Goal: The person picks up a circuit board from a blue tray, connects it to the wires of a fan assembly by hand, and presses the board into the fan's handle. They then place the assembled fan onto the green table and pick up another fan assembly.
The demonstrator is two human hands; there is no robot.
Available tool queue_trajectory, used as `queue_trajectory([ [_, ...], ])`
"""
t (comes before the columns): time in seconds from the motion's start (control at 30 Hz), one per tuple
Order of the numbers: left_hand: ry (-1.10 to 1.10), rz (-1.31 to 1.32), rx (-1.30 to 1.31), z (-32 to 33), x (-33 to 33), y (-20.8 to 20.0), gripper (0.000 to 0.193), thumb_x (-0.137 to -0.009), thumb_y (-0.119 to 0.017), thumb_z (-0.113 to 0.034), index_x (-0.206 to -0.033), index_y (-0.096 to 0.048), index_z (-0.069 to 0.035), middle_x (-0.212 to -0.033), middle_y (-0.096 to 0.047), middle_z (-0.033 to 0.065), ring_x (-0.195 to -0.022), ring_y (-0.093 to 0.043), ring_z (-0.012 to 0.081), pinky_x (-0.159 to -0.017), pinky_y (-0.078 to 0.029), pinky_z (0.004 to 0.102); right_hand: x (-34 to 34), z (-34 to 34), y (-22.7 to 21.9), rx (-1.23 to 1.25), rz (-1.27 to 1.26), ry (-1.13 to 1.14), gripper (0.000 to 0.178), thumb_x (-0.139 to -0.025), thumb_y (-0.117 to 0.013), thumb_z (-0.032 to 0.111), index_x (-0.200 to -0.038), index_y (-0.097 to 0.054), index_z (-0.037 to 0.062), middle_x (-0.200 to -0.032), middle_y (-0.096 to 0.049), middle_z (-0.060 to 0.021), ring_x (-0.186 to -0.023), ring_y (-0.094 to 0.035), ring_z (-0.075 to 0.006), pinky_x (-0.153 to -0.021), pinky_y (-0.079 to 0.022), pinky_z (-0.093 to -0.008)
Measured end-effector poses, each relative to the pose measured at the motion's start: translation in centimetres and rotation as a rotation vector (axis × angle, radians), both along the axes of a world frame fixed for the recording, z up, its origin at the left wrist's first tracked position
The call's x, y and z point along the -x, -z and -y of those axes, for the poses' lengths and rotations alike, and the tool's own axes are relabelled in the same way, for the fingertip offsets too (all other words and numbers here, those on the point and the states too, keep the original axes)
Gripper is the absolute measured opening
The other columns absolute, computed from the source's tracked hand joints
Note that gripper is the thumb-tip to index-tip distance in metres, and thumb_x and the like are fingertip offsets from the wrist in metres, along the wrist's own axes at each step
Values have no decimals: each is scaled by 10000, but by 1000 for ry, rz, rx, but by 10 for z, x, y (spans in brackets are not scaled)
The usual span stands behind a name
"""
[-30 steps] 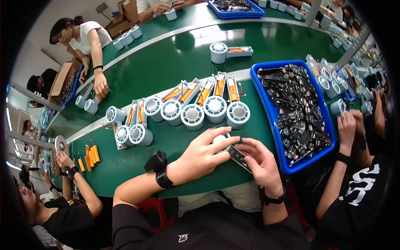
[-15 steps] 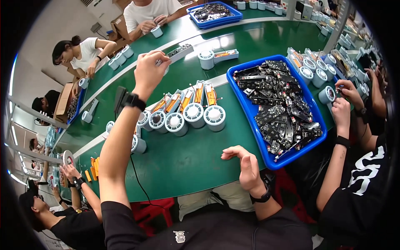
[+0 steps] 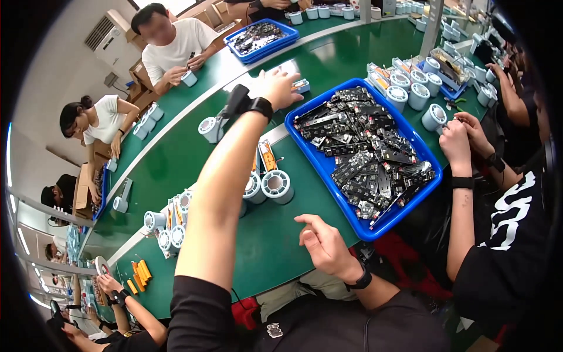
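Note:
My left hand [image 3: 280, 88] is stretched far across the green table [image 3: 275, 246] with its fingers spread, palm down. Its fingertips are at a small blue-and-orange piece [image 3: 302, 85] on the pale strip down the table's middle; whether they grip it is hidden. There is a black watch on that wrist. My right hand [image 3: 321, 243] rests near the table's front edge, fingers loosely curled and holding nothing. Just under my left forearm stand grey-white spools [image 3: 277, 185] with orange parts [image 3: 268, 157] behind them.
A large blue bin [image 3: 359, 233] full of black parts sits to the right of my hands. More spools with orange pieces [image 3: 169, 227] stand at the left. A person at my right works on a spool [image 3: 434, 116]. Other people sit around the table.
My left arm has stretched farther out, from above the spool row to the table's middle strip. My right hand, which held a small part with the left a second ago, stays empty near the front edge.

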State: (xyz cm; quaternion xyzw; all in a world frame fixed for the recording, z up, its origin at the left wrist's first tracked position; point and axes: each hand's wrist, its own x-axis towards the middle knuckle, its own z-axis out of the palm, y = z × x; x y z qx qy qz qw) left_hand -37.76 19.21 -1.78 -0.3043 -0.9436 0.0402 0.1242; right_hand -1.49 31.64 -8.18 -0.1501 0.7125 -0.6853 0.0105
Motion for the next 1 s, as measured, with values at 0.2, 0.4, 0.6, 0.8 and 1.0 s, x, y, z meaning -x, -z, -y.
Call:
queue_trajectory([
  [0.2,159,193,-339,-2,40,48,374,-937,-731,-199,-1310,-728,-165,-1025,-769,169,-916,-735,368,-833,-575,441,-3,11,3,-63,-109,84,352,-1088,-585,260,-1246,-615,-53,-764,-601,-85,-655,-567,-166,-626,-477,-326],
  [0.4,281,142,-461,33,-97,-86,401,-922,-722,-70,-1321,-722,-100,-1069,-774,191,-952,-766,297,-813,-579,374,-3,8,3,-29,-123,40,287,-1069,-610,205,-1219,-637,-38,-760,-580,-69,-631,-532,-143,-599,-455,-307],
  [0.6,468,79,-399,82,-259,-102,335,-824,-767,-13,-1151,-758,-85,-1100,-781,90,-959,-750,271,-860,-562,411,-2,3,3,-20,-120,18,271,-1061,-616,187,-1216,-643,-34,-758,-587,-59,-620,-517,-124,-589,-445,-295],
  [0.8,356,269,-309,120,-342,-33,328,-810,-752,-31,-1131,-744,-100,-1153,-769,54,-1085,-725,221,-1048,-510,492,-5,3,-1,-48,-26,-17,244,-1054,-625,165,-1191,-660,-34,-765,-616,-45,-637,-536,-109,-590,-448,-284],
  [1.0,389,186,-288,132,-352,17,260,-828,-726,-63,-1079,-744,-128,-1145,-757,-10,-1134,-702,180,-1216,-371,608,-1,9,2,-150,-78,5,204,-1041,-642,142,-1132,-688,-34,-819,-659,-54,-667,-598,-106,-607,-467,-257],
])
